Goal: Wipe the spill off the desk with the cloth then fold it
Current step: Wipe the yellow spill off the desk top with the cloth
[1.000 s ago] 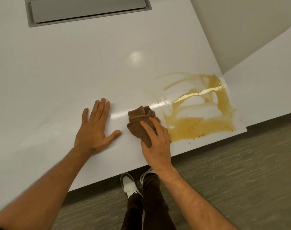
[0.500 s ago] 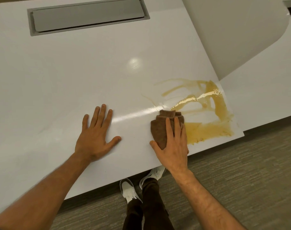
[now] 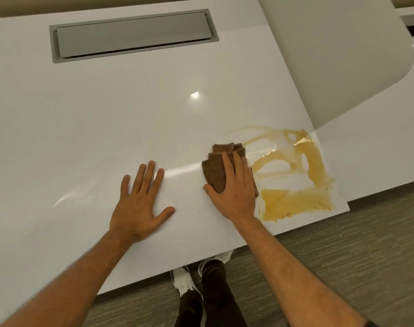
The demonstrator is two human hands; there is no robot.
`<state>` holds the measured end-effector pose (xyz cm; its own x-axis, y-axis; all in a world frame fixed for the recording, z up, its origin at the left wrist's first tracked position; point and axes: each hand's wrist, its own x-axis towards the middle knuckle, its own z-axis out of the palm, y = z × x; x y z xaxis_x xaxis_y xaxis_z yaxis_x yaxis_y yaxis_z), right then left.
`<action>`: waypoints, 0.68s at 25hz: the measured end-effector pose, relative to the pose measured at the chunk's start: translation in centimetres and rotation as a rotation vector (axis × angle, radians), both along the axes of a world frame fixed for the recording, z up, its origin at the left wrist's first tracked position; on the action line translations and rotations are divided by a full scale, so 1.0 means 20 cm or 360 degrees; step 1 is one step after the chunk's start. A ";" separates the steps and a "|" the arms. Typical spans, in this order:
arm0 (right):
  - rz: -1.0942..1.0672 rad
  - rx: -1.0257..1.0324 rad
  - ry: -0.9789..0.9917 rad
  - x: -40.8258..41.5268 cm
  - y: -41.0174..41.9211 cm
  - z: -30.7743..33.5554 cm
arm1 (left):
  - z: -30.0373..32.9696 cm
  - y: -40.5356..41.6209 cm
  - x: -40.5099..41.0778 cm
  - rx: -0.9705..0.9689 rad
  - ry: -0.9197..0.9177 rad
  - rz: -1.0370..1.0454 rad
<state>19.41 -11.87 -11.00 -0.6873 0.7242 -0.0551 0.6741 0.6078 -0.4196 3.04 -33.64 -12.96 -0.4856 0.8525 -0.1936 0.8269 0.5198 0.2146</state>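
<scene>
A bunched brown cloth [image 3: 216,168] lies on the white desk [image 3: 106,128], pressed flat under my right hand [image 3: 234,187]. Just right of it spreads a smeared yellow-brown spill [image 3: 295,199], reaching the desk's front right corner, with wiped streaks through its middle. The cloth sits at the spill's left edge. My left hand [image 3: 139,204] rests palm down with spread fingers on the desk, a hand's width left of the cloth, holding nothing.
A grey recessed cable hatch [image 3: 132,35] is set into the desk at the back. A second white desk section [image 3: 342,55] adjoins at the right. The desk's front edge runs diagonally above grey carpet [image 3: 342,267], where my shoes [image 3: 184,282] show.
My right hand slid the cloth rightward into the spill and then up along its left side, leaving a cleaner patch. My left hand stayed planted.
</scene>
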 end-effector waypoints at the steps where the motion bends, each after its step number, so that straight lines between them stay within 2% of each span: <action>1: 0.0017 -0.0015 -0.0009 -0.05 0.03 0.00 | 0.00 0.00 0.00 -0.0006 -0.0005 -0.0001; 4: 0.0084 -0.0039 -0.0032 -0.18 0.09 0.01 | 0.00 0.01 0.00 -0.0022 -0.0003 -0.0002; 9: 0.0200 -0.0100 0.0121 -0.33 0.13 0.02 | -0.02 0.00 0.00 0.0001 -0.0002 0.0002; 17: 0.0532 -0.0227 0.0377 -0.23 -0.06 0.00 | 0.00 0.01 0.00 0.0003 -0.0016 0.0001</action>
<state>14.75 -13.06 -10.93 -0.8887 0.4560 0.0489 0.3247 0.7010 -0.6349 3.02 -33.52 -12.89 -0.4842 0.8525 -0.1970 0.8244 0.5199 0.2236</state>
